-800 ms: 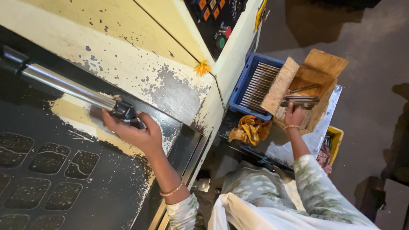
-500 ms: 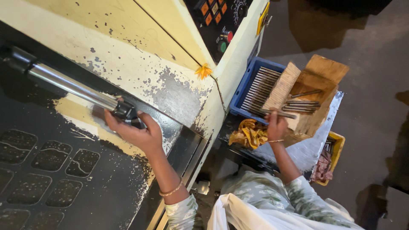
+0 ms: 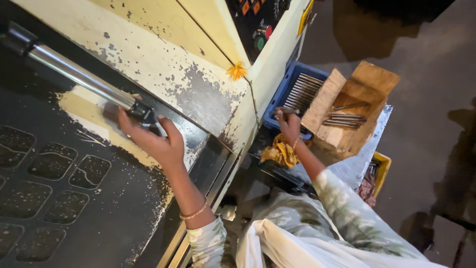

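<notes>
Worn machine door (image 3: 163, 64) | left hand (image 3: 153, 141) clamped on diagonal handle bar (image 3: 79, 77) | right hand (image 3: 288, 126) pinching level rod (image 3: 283, 110)

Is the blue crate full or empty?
Partly filled. The blue crate holds a row of metal rods lying side by side; the right hand holds one rod at its edge.

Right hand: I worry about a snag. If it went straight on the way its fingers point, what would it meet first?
Probably the blue crate of metal rods; the right hand already holds one rod.
</notes>
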